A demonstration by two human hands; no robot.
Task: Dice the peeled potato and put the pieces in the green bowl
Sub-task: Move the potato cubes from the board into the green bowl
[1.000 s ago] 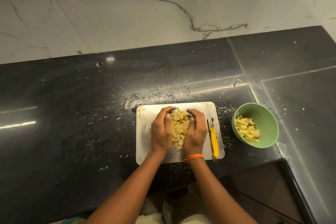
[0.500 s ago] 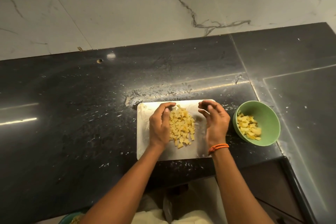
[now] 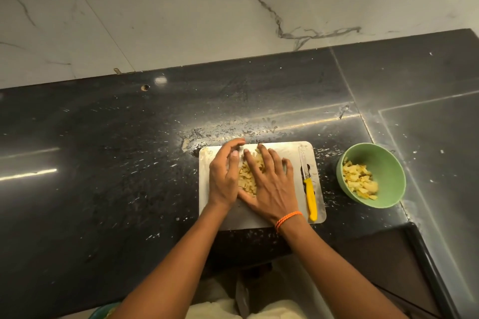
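From the head view, the cutting looks finished: the yellow-handled paring knife (image 3: 308,184) lies idle along the 3 o'clock edge of the pale rectangular cutting board (image 3: 285,149), and a first load of diced potato already sits in the round green bowl (image 3: 388,171), off the board at 3 o'clock. The left hand (image 3: 224,179), fingers curved, walls the heap of pale yellow potato cubes (image 3: 247,176) mid-board from 9 o'clock, while the right hand (image 3: 270,184) lies spread flat over it, fingers touching the cubes. By my read, scooping up this last heap and carrying it to the bowl is all that remains.

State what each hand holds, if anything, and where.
Neither hand grips the knife. The left hand cups the diced potato pile from its left side; the right hand lies flat over it.
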